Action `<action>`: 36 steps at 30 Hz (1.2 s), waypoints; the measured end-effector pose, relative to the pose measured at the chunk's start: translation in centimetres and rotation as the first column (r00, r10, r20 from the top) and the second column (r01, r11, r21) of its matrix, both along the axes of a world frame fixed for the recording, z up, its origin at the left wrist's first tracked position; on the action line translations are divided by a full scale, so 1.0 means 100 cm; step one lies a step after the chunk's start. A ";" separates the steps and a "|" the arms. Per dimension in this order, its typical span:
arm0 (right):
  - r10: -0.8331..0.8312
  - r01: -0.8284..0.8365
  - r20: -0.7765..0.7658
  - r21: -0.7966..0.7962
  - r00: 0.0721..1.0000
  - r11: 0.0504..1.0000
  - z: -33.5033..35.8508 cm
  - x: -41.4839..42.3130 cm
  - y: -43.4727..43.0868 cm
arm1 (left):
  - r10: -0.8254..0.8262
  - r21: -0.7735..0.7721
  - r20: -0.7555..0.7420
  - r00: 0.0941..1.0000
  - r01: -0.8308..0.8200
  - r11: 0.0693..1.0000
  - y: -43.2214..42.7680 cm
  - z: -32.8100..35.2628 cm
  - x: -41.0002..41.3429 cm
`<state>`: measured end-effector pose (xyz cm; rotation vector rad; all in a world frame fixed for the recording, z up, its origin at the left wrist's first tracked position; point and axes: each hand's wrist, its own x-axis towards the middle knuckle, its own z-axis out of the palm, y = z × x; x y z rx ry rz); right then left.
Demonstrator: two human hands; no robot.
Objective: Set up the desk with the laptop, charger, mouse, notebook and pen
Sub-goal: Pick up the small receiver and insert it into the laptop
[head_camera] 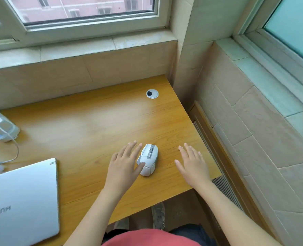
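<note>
You are looking down at a wooden desk (94, 121) set beneath a window. A white mouse (148, 159) is sitting on the desk's right half, near the front edge. Your left hand (125, 163) is lying just left of it, fingers straight and spread, thumb touching the mouse's side, gripping nothing. Your right hand (191, 166) is lying flat and open to the right of the mouse, apart from it and close to the desk's right edge, holding nothing. A closed silver laptop (21, 201) is lying at the lower left, and a white charger (0, 126) is sitting at the far left, its cable (14, 155) trailing toward the laptop. No notebook or pen is showing. The likely risks: a careless push from your thumb could be sending the smooth mouse sliding toward the right or front edge and off the desk, and the slack cable could be catching and dragging the charger once you are shifting the laptop.
</note>
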<state>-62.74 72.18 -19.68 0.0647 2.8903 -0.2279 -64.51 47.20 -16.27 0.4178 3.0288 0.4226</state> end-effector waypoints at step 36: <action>0.326 -0.365 -0.210 -0.181 0.922 0.913 -0.066 -0.063 0.022 | 0.233 -0.124 0.081 0.969 -0.223 0.967 0.007 -0.018 0.004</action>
